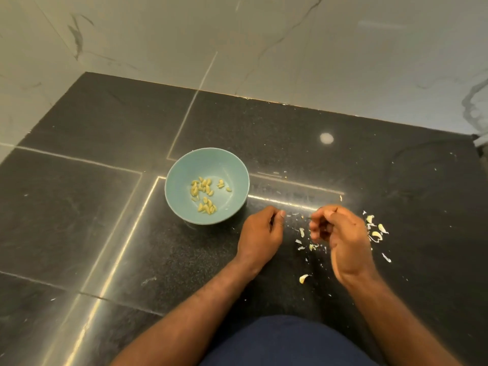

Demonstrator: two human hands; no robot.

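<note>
1. Lying scattered on the dark stone surface, the pale husk scraps ring the right hand. One cluster sits just past its outer edge, smaller flakes lie just beside its curled fingers, and one curled piece lies nearer the person, by the wrist.
2. The right hand is over these scraps with its fingers bent in toward the palm. It is blurred, so whether anything is pinched between them cannot be told.
3. The left hand is just to the left, apart from the right. Its fingers are folded under and its thumb tip lies against the forefinger — whether a seed sits between them cannot be told either.
4. A few tiny flakes lie on the stone in the gap between the two hands.
5. The blue-green bowl stands just beyond and to the left of the left hand, close to its knuckles but not visibly touching.
6. Yellowish kernels lie loose on the bowl's bottom, most of them left of centre and a few apart to the right.
7. The stone is black and speckled, crossed by thin bright lines, with a round spot of glare beyond the hands.
8. Pale veined tiles border the stone on the far side, and a dark blue garment fills the bottom edge between the forearms.
</note>
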